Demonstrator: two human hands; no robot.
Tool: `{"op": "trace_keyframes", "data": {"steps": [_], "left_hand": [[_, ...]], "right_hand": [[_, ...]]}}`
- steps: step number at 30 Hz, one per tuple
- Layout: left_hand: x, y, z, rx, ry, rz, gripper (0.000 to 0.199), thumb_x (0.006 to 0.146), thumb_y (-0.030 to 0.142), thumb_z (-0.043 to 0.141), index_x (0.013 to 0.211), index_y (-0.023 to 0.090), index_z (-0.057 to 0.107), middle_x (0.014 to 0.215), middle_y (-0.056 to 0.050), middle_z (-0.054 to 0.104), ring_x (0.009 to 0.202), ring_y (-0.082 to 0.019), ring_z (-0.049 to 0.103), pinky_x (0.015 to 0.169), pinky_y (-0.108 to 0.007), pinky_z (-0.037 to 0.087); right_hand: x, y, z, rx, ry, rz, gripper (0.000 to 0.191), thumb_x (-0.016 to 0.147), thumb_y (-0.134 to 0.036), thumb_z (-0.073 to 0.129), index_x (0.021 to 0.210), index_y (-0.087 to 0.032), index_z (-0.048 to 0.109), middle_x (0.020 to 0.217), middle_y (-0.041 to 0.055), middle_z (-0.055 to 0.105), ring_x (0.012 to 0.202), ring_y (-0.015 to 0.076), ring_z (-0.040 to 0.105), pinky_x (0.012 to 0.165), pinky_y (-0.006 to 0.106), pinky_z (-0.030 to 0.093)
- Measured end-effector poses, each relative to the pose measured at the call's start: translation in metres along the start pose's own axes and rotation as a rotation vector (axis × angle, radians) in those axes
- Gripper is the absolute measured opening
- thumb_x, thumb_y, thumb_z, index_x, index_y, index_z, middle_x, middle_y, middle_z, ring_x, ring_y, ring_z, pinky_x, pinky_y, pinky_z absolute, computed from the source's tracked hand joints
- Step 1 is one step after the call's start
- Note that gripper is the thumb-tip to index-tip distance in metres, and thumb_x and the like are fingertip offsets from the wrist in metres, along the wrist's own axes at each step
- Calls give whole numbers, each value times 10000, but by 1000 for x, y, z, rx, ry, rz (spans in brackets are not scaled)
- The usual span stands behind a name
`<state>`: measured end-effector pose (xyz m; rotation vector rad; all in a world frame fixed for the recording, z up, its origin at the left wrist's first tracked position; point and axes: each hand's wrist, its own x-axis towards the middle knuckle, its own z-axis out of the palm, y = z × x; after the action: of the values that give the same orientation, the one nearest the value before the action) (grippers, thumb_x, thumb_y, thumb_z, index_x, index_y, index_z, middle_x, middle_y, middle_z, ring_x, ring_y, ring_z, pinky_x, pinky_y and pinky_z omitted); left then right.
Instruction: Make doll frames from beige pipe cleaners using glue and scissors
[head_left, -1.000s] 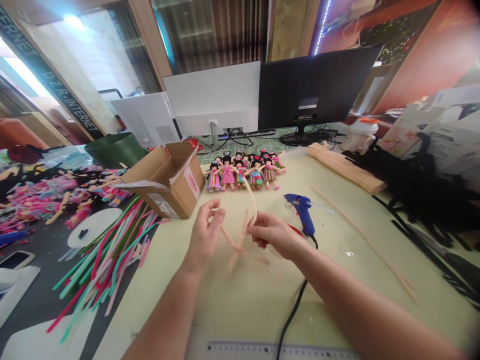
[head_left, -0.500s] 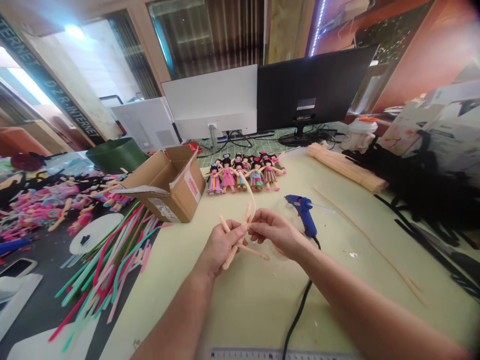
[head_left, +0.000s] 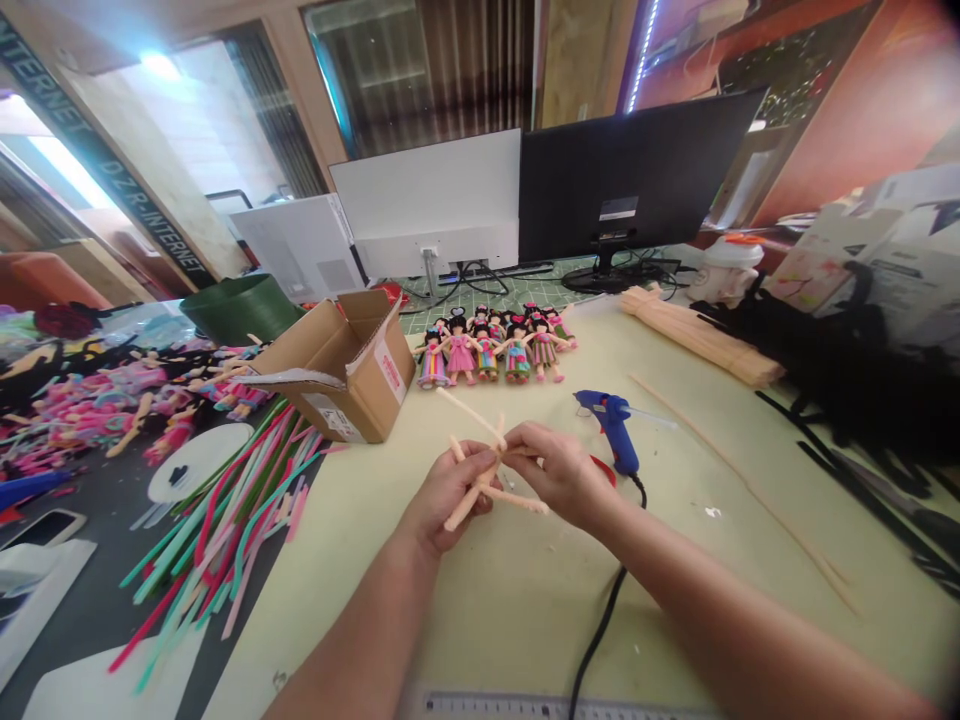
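Note:
Between my hands is a doll figure [head_left: 480,483] of beige pipe cleaners, with arm and leg pieces sticking out. My left hand [head_left: 451,490] is closed around its body, thumb on top. At its upper end my right hand [head_left: 551,468] pinches the figure near the base of a loose pipe cleaner end [head_left: 469,412], which points up and to the left. The exact spot under my right fingertips is hidden. Just right of that hand lies a blue glue gun [head_left: 611,425], and part of a red object [head_left: 604,470] shows behind the hand.
Finished dolls [head_left: 487,350] stand beyond my hands, beside an open cardboard box [head_left: 360,385]. Coloured pipe cleaners [head_left: 225,530] lie at left. A beige bundle [head_left: 697,335], a single beige strand [head_left: 739,475] and black fuzzy strips [head_left: 862,390] are at right. A ruler [head_left: 517,706] lies in front.
The loose pipe cleaner end has swung from curving upright to a straighter slant toward the left. My right hand has turned slightly at the figure. The red object behind it has come into sight.

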<state>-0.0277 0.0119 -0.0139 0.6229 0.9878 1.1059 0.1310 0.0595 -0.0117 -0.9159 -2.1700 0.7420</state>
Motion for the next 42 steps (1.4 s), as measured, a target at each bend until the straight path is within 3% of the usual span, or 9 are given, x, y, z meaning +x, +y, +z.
{"op": "trace_keyframes", "data": {"steps": [4, 7, 11, 12, 14, 18, 24, 33, 42], "left_hand": [[0, -1, -3, -107, -57, -49, 272, 753, 352, 688, 807, 160, 504, 530, 56, 473, 416, -27, 402, 414, -124, 304], [2, 1, -8, -110, -25, -66, 335, 807, 473, 583, 937, 168, 537, 645, 13, 549, 490, -62, 483, 453, -157, 369], [7, 7, -20, 165, 293, 198, 370, 820, 348, 541, 1172, 247, 488, 1110, -49, 588, 912, -153, 583, 651, -231, 459], [8, 9, -23, 285, 328, 274, 383, 801, 282, 555, 1178, 249, 502, 1165, -45, 569, 1004, -163, 553, 718, -238, 454], [5, 12, -25, 494, 245, 348, 387, 764, 206, 578, 1150, 227, 556, 1188, -47, 567, 1091, -183, 507, 808, -251, 425], [-5, 14, -16, 633, -24, 347, 291, 741, 283, 659, 1011, 178, 635, 1060, -49, 618, 978, -191, 541, 798, -263, 415], [-5, 9, -10, 639, 126, 377, 205, 781, 351, 631, 809, 149, 612, 721, 17, 554, 690, -107, 500, 649, -224, 387], [7, -2, -13, 349, 159, 342, 251, 734, 338, 694, 824, 126, 595, 727, -28, 638, 627, -114, 589, 648, -260, 495], [11, -10, -10, 164, 244, 282, 317, 709, 383, 717, 829, 123, 580, 738, -43, 660, 564, -103, 600, 602, -245, 474]], "right_hand": [[0, 0, 0, -118, 7, -78, 140, 894, -226, 456, 831, -199, 579, 827, 54, 610, 748, 164, 561, 679, 271, 393], [1, 2, -2, -88, 46, 0, 162, 899, -251, 447, 830, -195, 583, 815, 53, 614, 733, 170, 555, 651, 275, 378], [5, 9, -4, 84, 66, 145, 187, 884, -315, 476, 824, -197, 607, 737, 20, 596, 655, 155, 526, 592, 267, 358], [6, 10, -3, 130, 56, 183, 192, 875, -329, 486, 796, -195, 600, 701, 10, 577, 634, 150, 512, 577, 265, 352], [6, 13, -1, 206, 39, 268, 201, 848, -348, 513, 729, -193, 561, 640, -8, 534, 601, 141, 486, 555, 262, 342], [5, 14, 6, 310, -31, 342, 218, 802, -371, 554, 682, -191, 533, 620, -21, 504, 590, 132, 466, 563, 267, 348], [4, 9, 12, 522, -115, 411, 204, 745, -361, 628, 675, -180, 564, 641, -10, 558, 619, 135, 493, 593, 269, 362], [6, 5, 5, 709, -178, 440, 162, 722, -320, 670, 778, -170, 647, 763, 13, 650, 724, 147, 557, 704, 282, 395], [4, 0, 15, 719, -23, 437, 143, 739, -297, 663, 819, -179, 660, 761, 24, 671, 690, 162, 600, 621, 277, 433]]}}
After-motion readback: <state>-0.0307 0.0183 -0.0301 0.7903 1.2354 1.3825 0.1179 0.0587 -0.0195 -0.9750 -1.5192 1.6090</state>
